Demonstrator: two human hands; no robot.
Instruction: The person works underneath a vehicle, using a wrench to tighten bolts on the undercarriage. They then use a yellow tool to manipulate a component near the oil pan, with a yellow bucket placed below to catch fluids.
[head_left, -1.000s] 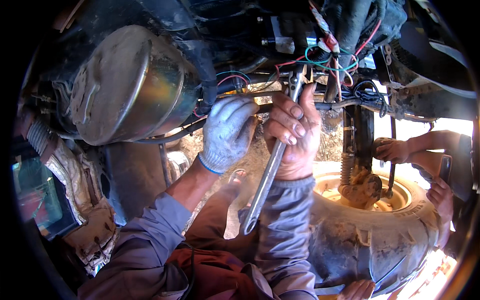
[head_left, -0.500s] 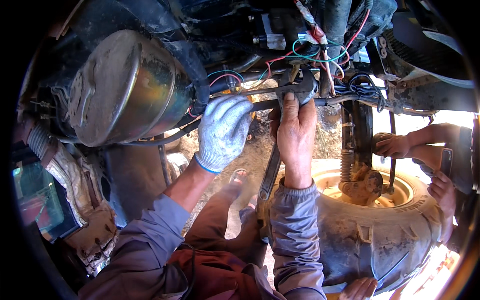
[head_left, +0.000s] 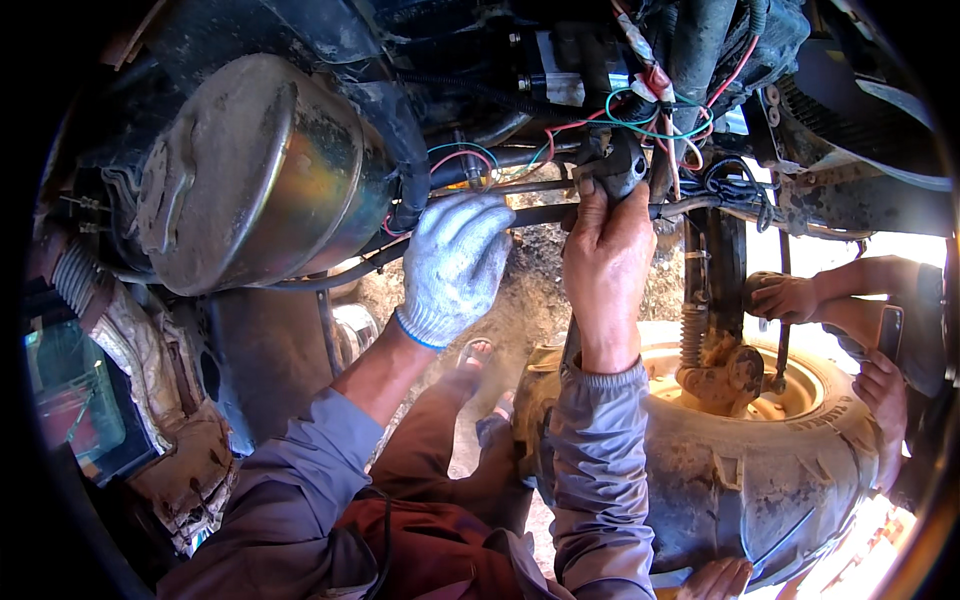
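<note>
Here, dirt ground (head_left: 540, 275) lies left of a tyre (head_left: 700, 470); the right hand (head_left: 606, 265) grips a dark wrench (head_left: 618, 165); the left hand's hold is unclear, gloved left hand (head_left: 455, 258) curled.

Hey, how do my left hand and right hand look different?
Your left hand wears a whitish knit glove; your right hand is bare. The right grips a dark metal adjustable wrench; the left doesn't. The left's purplish fabric sleeve sits pushed back; the right's matching sleeve extends further.

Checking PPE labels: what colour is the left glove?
Pale grey-white glove; head view.
</note>
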